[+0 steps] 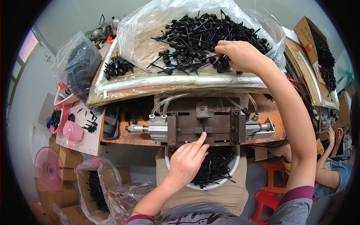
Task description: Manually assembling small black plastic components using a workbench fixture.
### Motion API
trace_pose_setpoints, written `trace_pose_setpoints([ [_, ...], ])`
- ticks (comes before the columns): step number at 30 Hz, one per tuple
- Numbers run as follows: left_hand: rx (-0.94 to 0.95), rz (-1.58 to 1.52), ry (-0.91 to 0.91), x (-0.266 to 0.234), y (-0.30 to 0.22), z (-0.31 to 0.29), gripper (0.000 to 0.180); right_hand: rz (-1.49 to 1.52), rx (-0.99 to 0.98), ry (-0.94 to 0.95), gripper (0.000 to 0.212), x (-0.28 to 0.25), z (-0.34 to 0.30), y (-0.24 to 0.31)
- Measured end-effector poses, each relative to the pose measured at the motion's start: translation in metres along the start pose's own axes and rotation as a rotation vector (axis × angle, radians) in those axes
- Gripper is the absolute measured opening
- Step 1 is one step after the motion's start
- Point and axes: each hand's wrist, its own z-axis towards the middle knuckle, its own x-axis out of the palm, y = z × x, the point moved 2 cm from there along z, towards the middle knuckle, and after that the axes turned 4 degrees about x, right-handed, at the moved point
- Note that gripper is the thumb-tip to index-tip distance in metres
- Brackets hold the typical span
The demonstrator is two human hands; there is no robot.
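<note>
My left hand (187, 159) reaches over the front of a dark metal clamping fixture (183, 123). Its index finger is stretched out, the tip on a small block at the middle where a thin black stem (203, 123) stands in the slot; nothing is gripped. At the far side, my right hand (242, 56) is closed, fingers curled down into a heap of black plastic parts (202, 37) with thin stems and knobbed ends. Black knobs show right under its fingertips; the exact grip is partly hidden. In my lap, below the fixture, sits a white basin (237, 165) holding more such parts.
Air cylinders (158, 132) with clear hoses flank the fixture. Clear plastic sheeting (131, 41) lies under the heap. To the left are a pink cup (73, 131), a pink fan (48, 168) and a lined box (95, 180) of parts. Another person (330, 165) sits right, near red stools (266, 202).
</note>
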Motion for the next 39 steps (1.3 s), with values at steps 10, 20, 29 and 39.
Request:
trace_pose_setpoints([
  [10, -0.012, 0.062, 0.074, -0.004, 0.001, 0.01, 0.023, 0.136, -0.04, -0.163, 0.035, -0.002, -0.004, -0.003],
  [20, -0.047, 0.057, 0.084, -0.004, 0.001, 0.01, 0.023, 1.232, 0.401, -0.458, 0.021, -0.008, -0.026, -0.052],
  [29, -0.03, 0.053, 0.073, -0.003, 0.002, 0.007, 0.022, 1.647, 0.472, -0.466, 0.02, 0.009, -0.04, -0.05],
  [39, -0.046, -0.354, 0.014, -0.033, -0.017, 0.015, 0.035, 1.752, 0.378, -0.54, 0.019, -0.004, -0.057, -0.018],
])
